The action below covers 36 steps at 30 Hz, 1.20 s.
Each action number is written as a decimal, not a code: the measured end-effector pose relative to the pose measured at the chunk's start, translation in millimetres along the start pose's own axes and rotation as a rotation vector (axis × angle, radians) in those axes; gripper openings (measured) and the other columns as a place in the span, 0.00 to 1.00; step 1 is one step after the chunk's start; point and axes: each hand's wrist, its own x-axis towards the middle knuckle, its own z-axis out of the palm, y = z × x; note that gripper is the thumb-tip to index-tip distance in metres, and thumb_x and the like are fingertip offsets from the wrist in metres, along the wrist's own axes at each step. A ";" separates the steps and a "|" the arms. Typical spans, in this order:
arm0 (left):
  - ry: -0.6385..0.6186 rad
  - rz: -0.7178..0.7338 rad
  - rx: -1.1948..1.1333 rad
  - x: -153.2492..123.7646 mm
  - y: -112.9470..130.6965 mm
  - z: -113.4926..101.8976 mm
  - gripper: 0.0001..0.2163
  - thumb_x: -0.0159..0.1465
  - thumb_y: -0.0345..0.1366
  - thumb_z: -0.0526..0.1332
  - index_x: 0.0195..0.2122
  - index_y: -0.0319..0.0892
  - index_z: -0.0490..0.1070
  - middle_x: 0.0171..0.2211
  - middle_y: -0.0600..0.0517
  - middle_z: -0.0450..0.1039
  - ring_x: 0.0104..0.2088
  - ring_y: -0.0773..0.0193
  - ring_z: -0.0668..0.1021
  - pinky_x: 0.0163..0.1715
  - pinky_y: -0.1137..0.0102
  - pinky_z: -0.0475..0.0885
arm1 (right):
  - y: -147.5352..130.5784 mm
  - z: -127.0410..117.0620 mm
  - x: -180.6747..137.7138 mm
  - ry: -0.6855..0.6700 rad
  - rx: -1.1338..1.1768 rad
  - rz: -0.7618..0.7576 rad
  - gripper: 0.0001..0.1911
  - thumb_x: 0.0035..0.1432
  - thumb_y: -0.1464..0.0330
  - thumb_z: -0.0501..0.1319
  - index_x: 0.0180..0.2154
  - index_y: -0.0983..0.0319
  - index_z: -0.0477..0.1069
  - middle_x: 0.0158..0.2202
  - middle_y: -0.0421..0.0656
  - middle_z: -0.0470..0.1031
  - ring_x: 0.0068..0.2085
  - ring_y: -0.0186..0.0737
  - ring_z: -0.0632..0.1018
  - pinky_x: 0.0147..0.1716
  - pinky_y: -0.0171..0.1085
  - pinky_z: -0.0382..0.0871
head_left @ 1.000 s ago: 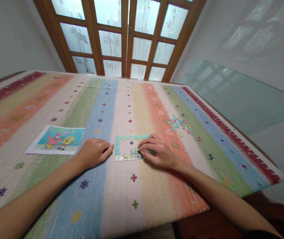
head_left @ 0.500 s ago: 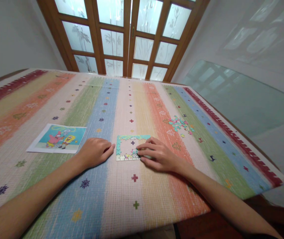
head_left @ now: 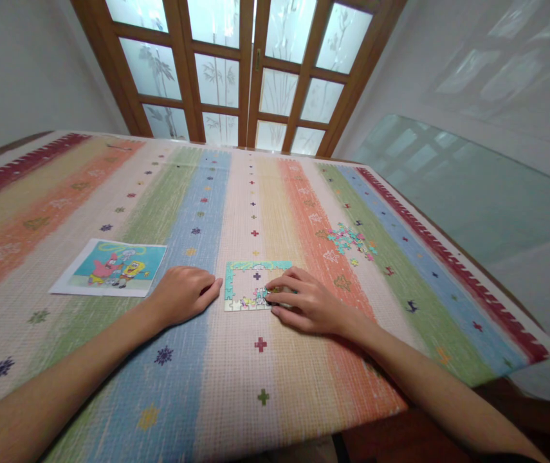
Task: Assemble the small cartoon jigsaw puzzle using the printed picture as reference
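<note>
A partly joined jigsaw puzzle [head_left: 229, 286] lies flat in front of me. Its border pieces form a rectangle, with several pieces joined along the lower inside and tablecloth showing through the middle. My right hand [head_left: 306, 301] covers the puzzle's right side, fingers bent and tips pressed together around a small jigsaw piece [head_left: 273, 290] at the inner lower right. Most of that piece is hidden by the fingers. Just left of the puzzle, my left hand [head_left: 185, 294] rests on the cloth in a loose fist, thumb towards the border, holding nothing visible.
A printed cartoon picture [head_left: 115, 267] on white paper lies beyond my left forearm. To the right, farther back, is a pile of loose jigsaw pieces [head_left: 349, 239]. A striped tablecloth [head_left: 236, 386] covers the table, whose near edge runs close to me.
Hardly anything differs. My right fingertips have shifted very slightly over the same spot of the puzzle; my left hand stays where it was.
</note>
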 end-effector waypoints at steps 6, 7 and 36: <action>0.007 0.001 0.012 -0.3 -0.5 0.3 0.24 0.73 0.42 0.49 0.20 0.41 0.69 0.19 0.50 0.70 0.20 0.64 0.68 0.25 0.68 0.57 | -0.6 -0.4 1.2 -0.007 -0.005 -0.011 0.11 0.69 0.67 0.57 0.47 0.59 0.77 0.45 0.48 0.81 0.47 0.44 0.78 0.48 0.48 0.71; 0.009 0.004 0.021 -0.4 -0.4 0.2 0.24 0.73 0.42 0.49 0.20 0.41 0.69 0.19 0.50 0.70 0.20 0.64 0.68 0.25 0.68 0.57 | -0.9 -0.7 1.6 -0.009 -0.006 -0.013 0.10 0.69 0.67 0.57 0.47 0.59 0.77 0.45 0.48 0.81 0.47 0.44 0.78 0.48 0.48 0.71; 0.043 0.046 0.057 -1.1 -1.1 1.6 0.25 0.74 0.42 0.48 0.19 0.41 0.68 0.18 0.50 0.70 0.20 0.64 0.69 0.25 0.66 0.54 | -1.2 -0.4 -0.8 -0.073 -0.080 -0.048 0.12 0.71 0.64 0.56 0.45 0.62 0.76 0.45 0.49 0.80 0.46 0.44 0.76 0.49 0.46 0.69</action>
